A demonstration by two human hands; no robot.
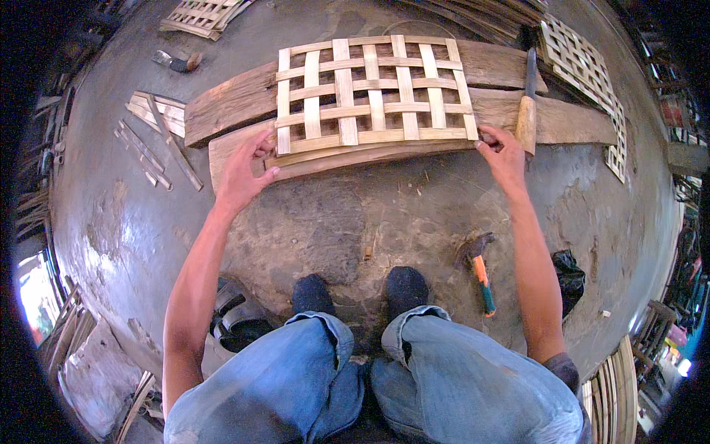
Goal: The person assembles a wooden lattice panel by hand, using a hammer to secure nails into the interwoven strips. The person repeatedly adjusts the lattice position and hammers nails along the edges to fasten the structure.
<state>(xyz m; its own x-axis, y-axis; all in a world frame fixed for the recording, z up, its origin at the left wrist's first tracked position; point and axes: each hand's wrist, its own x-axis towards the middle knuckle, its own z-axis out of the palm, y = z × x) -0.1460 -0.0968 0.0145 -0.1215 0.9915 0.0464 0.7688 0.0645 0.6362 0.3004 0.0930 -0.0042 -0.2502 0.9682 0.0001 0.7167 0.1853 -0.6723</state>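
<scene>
Woven slat panel (344, 85) lay across wooden planks (229, 111) on the floor (414, 222), between both hands. Left hand (242, 174): at near-left corner, fingers loosely curled, thumb apart, not clenched. Right hand (504, 157): fingers bent at near-right corner; couldn't tell if pinching. Knife (526, 118) rested on planks, just beside right hand. Hammer (481, 277) on floor.

Worn, part-shiny grey flr (133, 214), brt light (37, 292) at far L edge
</scene>
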